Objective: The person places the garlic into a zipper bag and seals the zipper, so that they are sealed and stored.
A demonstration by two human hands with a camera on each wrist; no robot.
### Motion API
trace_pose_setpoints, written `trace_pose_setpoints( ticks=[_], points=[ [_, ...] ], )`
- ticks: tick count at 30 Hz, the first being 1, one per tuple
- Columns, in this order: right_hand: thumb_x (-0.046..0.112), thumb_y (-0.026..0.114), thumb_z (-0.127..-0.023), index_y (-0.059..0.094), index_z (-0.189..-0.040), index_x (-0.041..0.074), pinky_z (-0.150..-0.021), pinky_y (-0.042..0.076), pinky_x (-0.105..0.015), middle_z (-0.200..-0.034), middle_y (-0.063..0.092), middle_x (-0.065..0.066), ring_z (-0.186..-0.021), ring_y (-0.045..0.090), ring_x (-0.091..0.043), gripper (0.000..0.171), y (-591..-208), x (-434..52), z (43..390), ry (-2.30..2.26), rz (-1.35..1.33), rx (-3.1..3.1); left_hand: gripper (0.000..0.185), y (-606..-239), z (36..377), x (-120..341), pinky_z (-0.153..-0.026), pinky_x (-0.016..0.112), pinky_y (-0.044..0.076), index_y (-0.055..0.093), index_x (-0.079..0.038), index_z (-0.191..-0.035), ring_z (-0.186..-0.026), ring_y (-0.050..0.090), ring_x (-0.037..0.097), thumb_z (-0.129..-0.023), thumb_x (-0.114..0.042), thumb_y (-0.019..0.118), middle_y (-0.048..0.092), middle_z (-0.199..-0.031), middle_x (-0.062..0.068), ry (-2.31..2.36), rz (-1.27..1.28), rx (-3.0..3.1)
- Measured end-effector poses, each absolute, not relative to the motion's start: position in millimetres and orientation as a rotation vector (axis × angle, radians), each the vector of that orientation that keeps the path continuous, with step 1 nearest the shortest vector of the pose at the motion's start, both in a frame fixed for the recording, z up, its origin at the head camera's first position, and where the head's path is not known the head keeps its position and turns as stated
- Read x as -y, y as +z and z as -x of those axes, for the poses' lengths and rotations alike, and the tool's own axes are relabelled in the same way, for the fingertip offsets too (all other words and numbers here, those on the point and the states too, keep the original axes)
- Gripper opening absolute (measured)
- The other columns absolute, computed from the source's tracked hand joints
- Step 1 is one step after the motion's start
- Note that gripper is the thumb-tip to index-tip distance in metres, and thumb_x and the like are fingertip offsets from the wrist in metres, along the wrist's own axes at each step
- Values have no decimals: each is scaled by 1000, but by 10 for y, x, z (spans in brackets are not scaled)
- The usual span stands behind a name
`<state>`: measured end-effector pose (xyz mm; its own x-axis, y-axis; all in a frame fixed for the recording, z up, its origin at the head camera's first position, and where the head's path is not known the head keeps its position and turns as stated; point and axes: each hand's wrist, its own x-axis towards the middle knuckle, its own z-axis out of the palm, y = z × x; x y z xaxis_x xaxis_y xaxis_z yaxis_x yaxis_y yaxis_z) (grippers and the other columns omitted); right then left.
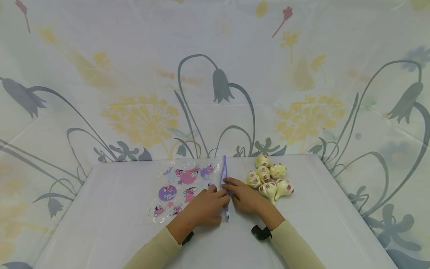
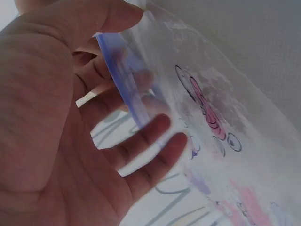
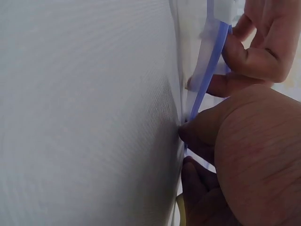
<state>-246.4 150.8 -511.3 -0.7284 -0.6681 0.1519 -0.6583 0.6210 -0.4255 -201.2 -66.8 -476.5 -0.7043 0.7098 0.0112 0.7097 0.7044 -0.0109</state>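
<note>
A clear plastic zip bag (image 1: 188,177) with pink and purple cartoon prints lies on the table, its purple zip edge (image 1: 224,168) toward the right. My left hand (image 1: 206,207) holds this edge; in the left wrist view its thumb (image 2: 124,16) is against the film, some fingers show through the plastic, and two reach over the print. In the right wrist view, the edge lifts off the table beside the left hand (image 3: 261,52). My right hand (image 1: 246,196) pinches the edge farther back, close to the table. Several garlic bulbs (image 1: 267,190) are grouped just beyond the right hand.
A white cloth covers the table (image 1: 111,209). Behind it and at both sides hangs a flower-printed cloth (image 1: 221,123). Dark wrist-worn devices (image 1: 261,232) show beneath the forearms.
</note>
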Motion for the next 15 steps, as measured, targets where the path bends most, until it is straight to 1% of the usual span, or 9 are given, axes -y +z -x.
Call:
trace_pose_setpoints(
  ticks=[3,6,10,12,15],
  points=[
    [0,54,-106,60,-146,-2,-116,43,-54,-160,48,-20,-148,47,-40,41,-5106,-1508,2457,-730,1149,-2807,38,-4770,1983,640,-84,38,55,58,-26,-113,-108,56,21,-88,-38,84,59,-119,-9,37,1142,2945],
    [-1,55,-105,61,-146,-2,-117,42,-54,-160,48,-20,-148,47,-40,41,-5097,-1510,2454,-749,1154,-2803,44,-4757,1936,605,-86,45,58,59,-23,-123,-116,61,27,-89,-39,82,61,-128,-6,69,1075,2989],
    [-2,55,-104,60,-146,-2,-117,41,-54,-159,49,-20,-148,47,-40,42,-5104,-1509,2462,-759,1171,-2808,50,-4739,1873,559,-87,50,60,60,-17,-131,-122,64,36,-90,-35,81,65,-137,-1,71,996,3018],
    [-2,55,-104,60,-146,-2,-118,41,-54,-159,49,-20,-148,46,-40,42,-5110,-1507,2467,-755,1176,-2813,49,-4738,1841,537,-86,50,61,60,-15,-132,-122,65,37,-91,-34,80,65,-139,2,77,957,3023],
    [-2,55,-104,60,-146,-2,-118,40,-54,-159,49,-21,-148,46,-41,42,-5115,-1502,2470,-763,1185,-2814,47,-4741,1784,511,-79,47,62,61,-11,-130,-113,68,36,-91,-32,78,69,-132,7,97,903,3001]
  ],
)
